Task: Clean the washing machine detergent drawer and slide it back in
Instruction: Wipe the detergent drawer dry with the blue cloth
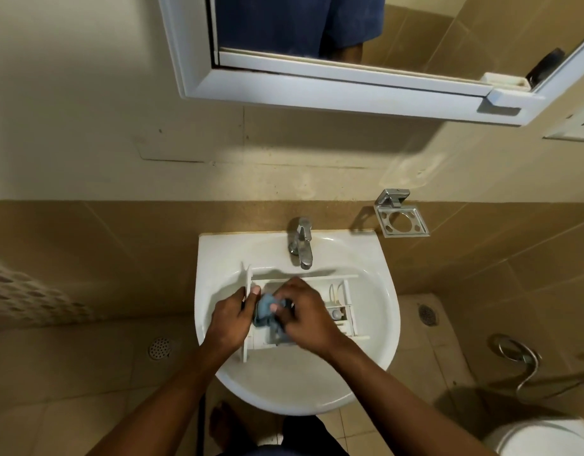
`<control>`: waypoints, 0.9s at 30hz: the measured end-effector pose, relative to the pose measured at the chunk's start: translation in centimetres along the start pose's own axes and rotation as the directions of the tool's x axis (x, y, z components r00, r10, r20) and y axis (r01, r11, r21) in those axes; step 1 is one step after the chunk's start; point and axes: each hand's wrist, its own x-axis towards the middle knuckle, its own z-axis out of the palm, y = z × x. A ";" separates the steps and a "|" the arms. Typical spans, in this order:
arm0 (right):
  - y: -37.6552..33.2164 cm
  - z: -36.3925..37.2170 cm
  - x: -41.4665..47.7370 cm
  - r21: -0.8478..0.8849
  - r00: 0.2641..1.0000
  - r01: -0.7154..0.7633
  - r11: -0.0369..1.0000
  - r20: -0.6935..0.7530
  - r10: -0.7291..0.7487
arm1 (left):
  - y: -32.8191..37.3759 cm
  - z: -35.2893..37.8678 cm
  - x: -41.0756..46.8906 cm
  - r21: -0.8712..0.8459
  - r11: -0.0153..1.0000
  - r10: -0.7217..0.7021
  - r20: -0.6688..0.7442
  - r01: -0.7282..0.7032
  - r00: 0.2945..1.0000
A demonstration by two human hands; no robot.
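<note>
Mid-scrub tbh: my left grip (229,319) holds the drawer (344,311) in the sink (376,324), right grip (305,311) clutches the cloth (264,306), refitting not done.

Head camera, high, facing steeply down, sink (366,350) close below.

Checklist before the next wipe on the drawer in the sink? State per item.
1. Drawer rests in the sink: ok.
2. Left hand grips the drawer's front end: ok.
3. Right hand holds the cloth inside the drawer: ok.
4. Tap shows no running water: ok.
5. Compartment under the hands is clean: cannot tell, hidden.
6. Right-end compartments are clean: cannot tell, too small.
</note>
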 end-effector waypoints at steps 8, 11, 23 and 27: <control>-0.7 -0.6 2.6 -0.197 0.995 -0.078 0.977 -0.080 0.064 | -0.1 0.0 -0.7 -0.004 0.983 0.183 -0.027 -0.183 0.983; 1.8 -4.6 2.2 -0.252 0.975 -0.175 0.952 -0.180 0.132 | 0.1 -0.5 -1.2 0.021 0.967 0.254 -0.061 -0.254 0.965; 3.1 -7.8 -1.6 -0.437 0.983 0.171 0.883 0.130 -0.126 | 0.5 -1.2 -3.3 -0.010 0.892 0.449 -0.112 -0.453 0.887; 3.2 -6.7 -2.9 -0.377 0.977 0.177 0.909 -0.048 -0.210 | 1.7 -2.2 -3.3 -0.343 0.874 0.342 -0.069 -0.345 0.937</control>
